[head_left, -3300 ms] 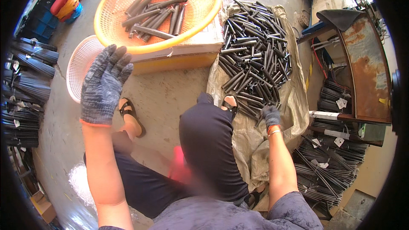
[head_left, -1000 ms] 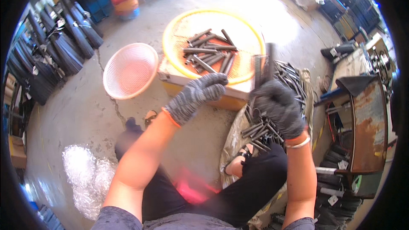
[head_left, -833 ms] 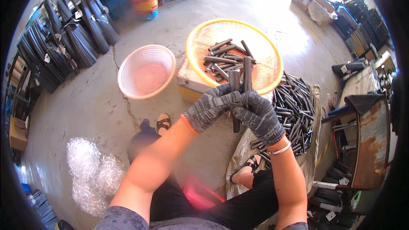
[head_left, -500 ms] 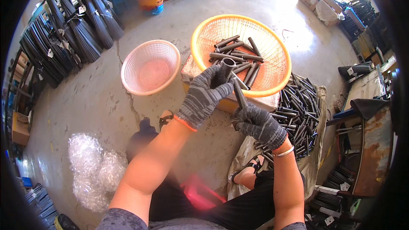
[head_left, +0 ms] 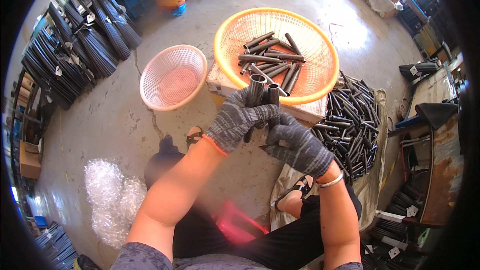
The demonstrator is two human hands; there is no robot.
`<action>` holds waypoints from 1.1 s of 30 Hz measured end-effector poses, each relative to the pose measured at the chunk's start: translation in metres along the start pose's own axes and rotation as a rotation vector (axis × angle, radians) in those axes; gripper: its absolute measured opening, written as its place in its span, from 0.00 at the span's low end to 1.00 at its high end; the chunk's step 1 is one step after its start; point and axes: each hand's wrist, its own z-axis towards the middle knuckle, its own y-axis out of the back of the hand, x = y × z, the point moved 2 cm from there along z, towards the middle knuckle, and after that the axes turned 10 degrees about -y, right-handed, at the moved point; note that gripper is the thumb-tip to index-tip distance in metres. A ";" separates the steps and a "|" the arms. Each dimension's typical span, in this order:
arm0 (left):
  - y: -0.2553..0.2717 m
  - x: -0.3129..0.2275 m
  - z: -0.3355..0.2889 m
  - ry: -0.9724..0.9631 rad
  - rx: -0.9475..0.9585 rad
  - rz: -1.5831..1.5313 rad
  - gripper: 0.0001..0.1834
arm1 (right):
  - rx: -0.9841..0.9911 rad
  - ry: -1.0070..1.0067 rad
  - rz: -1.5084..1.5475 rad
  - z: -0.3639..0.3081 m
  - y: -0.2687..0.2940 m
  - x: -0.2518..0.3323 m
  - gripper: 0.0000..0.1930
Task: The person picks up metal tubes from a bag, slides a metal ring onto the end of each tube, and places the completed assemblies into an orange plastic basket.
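Observation:
Both hands wear grey-black striped knit gloves with orange cuffs. My left hand (head_left: 235, 120) is closed round a short dark metal tube (head_left: 256, 90), which stands nearly upright, open end up. Close beside it, a narrower dark metal tube (head_left: 273, 101) is upright in the closed fingers of my right hand (head_left: 304, 142). The left fingertips reach to this second tube. A small dark pointed tip shows below the right fingers; its kind I cannot make out. Just beyond the hands, an orange plastic basket (head_left: 336, 65) holds several similar tubes (head_left: 272, 57).
The basket rests on a box (head_left: 216, 81). A smaller pink basket (head_left: 175, 77) stands to its left. Many loose tubes (head_left: 350, 125) lie on a sheet at right. Clear plastic bags (head_left: 107, 200) are on the floor at left. Bundled long rods (head_left: 62, 60) stand at far left.
The right hand's tube has swung from slanted to upright and now sits beside the left hand's tube. The left hand's tube now shows its lower end beneath the glove.

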 end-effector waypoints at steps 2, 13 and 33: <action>0.002 -0.003 -0.001 -0.020 0.017 0.024 0.13 | -0.043 -0.116 0.173 -0.006 0.012 0.008 0.08; -0.005 0.005 -0.005 -0.017 0.232 0.199 0.19 | -0.603 0.006 -0.113 -0.006 0.036 0.014 0.08; -0.018 0.014 -0.007 -0.395 0.139 0.484 0.15 | -0.783 -0.085 0.034 -0.002 0.014 0.000 0.06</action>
